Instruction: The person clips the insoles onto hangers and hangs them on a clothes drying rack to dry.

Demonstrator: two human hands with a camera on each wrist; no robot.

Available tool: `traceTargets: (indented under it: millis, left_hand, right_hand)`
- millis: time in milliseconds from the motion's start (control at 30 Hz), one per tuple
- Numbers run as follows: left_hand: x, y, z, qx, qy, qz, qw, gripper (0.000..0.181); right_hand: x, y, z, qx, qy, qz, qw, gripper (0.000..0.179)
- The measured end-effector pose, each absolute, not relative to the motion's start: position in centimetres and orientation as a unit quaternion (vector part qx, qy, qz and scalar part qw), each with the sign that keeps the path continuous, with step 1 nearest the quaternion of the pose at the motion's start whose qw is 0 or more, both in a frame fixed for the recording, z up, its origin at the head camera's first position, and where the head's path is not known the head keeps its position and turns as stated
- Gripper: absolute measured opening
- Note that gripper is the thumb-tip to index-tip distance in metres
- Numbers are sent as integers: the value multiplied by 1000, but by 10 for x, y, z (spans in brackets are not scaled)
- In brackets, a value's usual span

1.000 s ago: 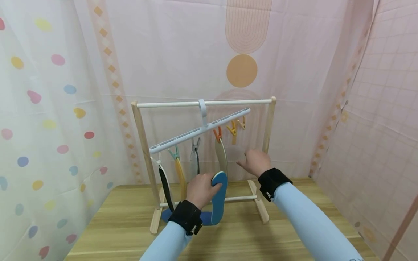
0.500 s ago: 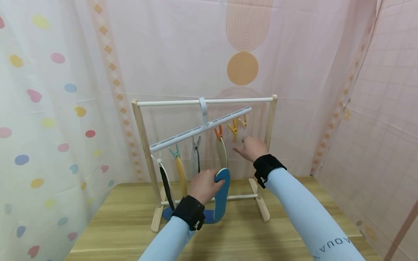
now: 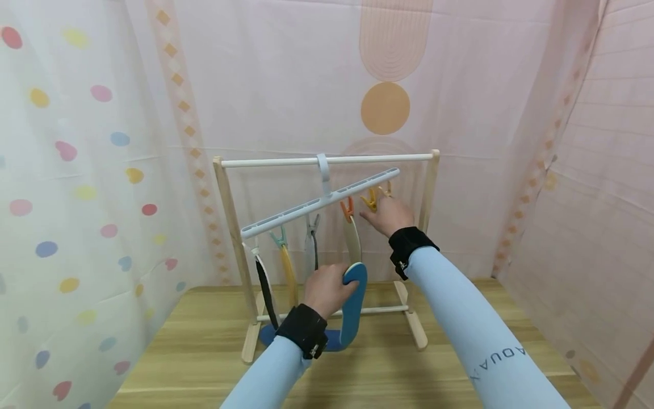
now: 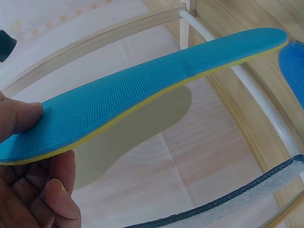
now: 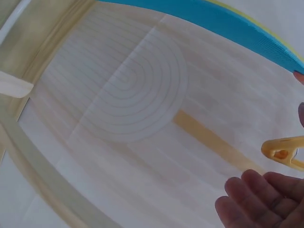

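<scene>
A blue insole with a yellow underside stands upright in my left hand, its end pinched between thumb and fingers. Beyond it, a beige insole hangs from an orange clip. My right hand is raised just under the high end of the sloping grey hanger. In the right wrist view, a yellow clip sits between the thumb side and the extended fingers. At the hanger's end, a pale yellow clip is partly behind that hand. Another blue insole lies low, near the tabletop.
The hanger hooks over the white bar of a wooden rack on a wood-grain table. Left along the hanger, a grey insole, a yellow insole and a black-and-white insole hang from clips. Patterned curtains surround the table.
My right hand has risen and moved left, up to the yellow clips. The left hand keeps its hold on the blue insole, raised slightly.
</scene>
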State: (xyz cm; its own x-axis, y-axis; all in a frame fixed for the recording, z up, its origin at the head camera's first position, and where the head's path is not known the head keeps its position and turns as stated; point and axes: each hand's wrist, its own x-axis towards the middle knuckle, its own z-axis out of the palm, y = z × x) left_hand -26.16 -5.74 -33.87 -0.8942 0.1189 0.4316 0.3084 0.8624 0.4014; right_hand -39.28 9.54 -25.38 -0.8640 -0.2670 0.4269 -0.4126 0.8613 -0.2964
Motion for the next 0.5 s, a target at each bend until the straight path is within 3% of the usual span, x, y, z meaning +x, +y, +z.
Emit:
traceTargets:
  millis: [500]
  left_hand:
    - [-260,-54,-337,-118,-943,-248,188,27]
  right_hand:
    - [-401,85,-252,134,-932,236,241,47]
